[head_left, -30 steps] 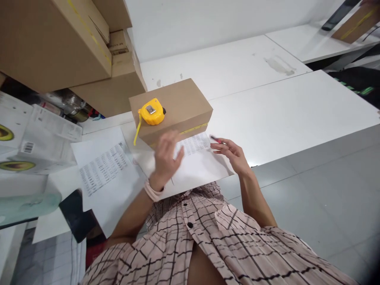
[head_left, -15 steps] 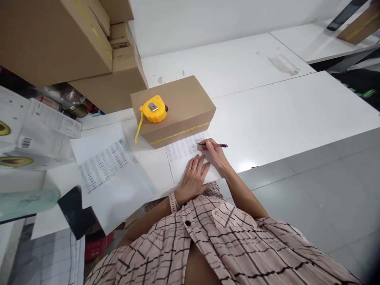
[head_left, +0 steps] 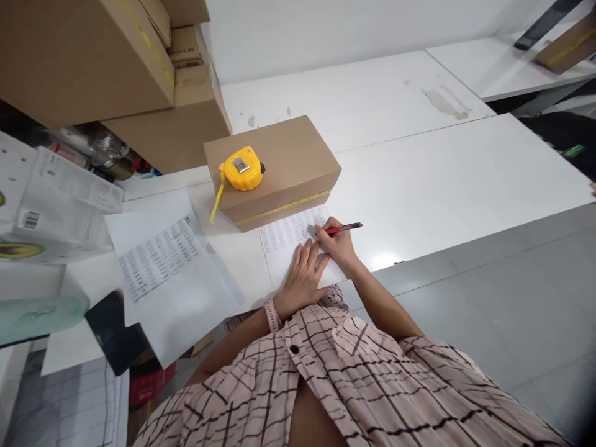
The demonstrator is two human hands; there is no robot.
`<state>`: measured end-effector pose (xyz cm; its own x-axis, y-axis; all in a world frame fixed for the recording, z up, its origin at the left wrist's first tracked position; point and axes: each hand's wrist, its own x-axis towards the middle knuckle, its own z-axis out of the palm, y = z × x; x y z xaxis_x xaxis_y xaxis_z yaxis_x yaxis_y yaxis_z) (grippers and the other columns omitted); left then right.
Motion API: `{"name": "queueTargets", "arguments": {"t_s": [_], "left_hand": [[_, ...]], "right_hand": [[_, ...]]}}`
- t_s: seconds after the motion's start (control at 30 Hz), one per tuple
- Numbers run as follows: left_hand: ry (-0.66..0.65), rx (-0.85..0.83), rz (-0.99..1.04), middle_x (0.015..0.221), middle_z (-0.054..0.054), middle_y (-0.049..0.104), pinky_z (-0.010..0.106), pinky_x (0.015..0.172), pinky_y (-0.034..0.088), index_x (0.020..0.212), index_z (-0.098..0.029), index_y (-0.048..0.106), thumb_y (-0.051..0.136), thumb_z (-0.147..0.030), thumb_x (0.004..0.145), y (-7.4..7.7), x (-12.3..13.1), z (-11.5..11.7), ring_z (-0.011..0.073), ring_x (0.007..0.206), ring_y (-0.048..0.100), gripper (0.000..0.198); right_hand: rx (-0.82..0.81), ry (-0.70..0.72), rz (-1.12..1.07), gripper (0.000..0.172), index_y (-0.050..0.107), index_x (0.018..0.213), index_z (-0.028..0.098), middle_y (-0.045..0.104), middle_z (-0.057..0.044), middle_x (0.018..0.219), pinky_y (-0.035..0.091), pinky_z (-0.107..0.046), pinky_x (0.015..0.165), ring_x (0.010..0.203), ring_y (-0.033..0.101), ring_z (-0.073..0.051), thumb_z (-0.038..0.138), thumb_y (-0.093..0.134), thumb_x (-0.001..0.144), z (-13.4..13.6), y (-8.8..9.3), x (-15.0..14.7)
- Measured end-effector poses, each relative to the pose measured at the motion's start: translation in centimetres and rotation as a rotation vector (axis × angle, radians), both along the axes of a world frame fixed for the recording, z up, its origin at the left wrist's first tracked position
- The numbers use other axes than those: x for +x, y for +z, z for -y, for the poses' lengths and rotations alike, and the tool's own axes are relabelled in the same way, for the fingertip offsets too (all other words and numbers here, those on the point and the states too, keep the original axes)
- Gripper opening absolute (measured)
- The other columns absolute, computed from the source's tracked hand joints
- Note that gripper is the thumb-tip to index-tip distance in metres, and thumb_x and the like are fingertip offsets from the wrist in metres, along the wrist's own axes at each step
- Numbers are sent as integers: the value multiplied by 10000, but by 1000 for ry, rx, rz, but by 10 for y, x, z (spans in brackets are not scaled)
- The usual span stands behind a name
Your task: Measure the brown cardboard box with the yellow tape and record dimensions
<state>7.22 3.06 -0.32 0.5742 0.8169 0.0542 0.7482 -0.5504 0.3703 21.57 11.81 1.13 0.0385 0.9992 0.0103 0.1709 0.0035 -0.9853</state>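
A printed sheet (head_left: 288,239) lies at the white table's near edge. My left hand (head_left: 302,278) rests flat on it with fingers stretched out. My right hand (head_left: 338,243) grips a red pen (head_left: 343,228), its tip down on the printed rows. Just behind the sheet stands a small brown cardboard box (head_left: 279,169) with a yellow tape measure (head_left: 241,173) on top, its strap hanging down the front.
More printed sheets (head_left: 162,267) lie to the left, beside a dark phone-like slab (head_left: 112,326) and white product boxes (head_left: 51,211). Large cardboard boxes (head_left: 116,68) are stacked at the back left. The white table (head_left: 442,180) stretches right; its edge drops to a grey floor.
My left hand came down from mid-air and flattened on the sheet. My right hand slid left and set the pen on the printed rows.
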Motion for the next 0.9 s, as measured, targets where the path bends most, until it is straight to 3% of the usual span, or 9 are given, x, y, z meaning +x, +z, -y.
{"name": "queueTargets", "arguments": {"t_s": [0.9], "left_hand": [[-4, 63, -27, 1692, 281, 262, 653, 1284, 150, 1540, -82, 422, 762, -517, 816, -2, -1, 0, 474, 1595, 155, 911]], "right_hand": [[65, 26, 73, 345, 412, 632, 240, 389, 62, 583, 295, -295, 570, 567, 352, -110, 347, 648, 860, 0, -4, -1]]}}
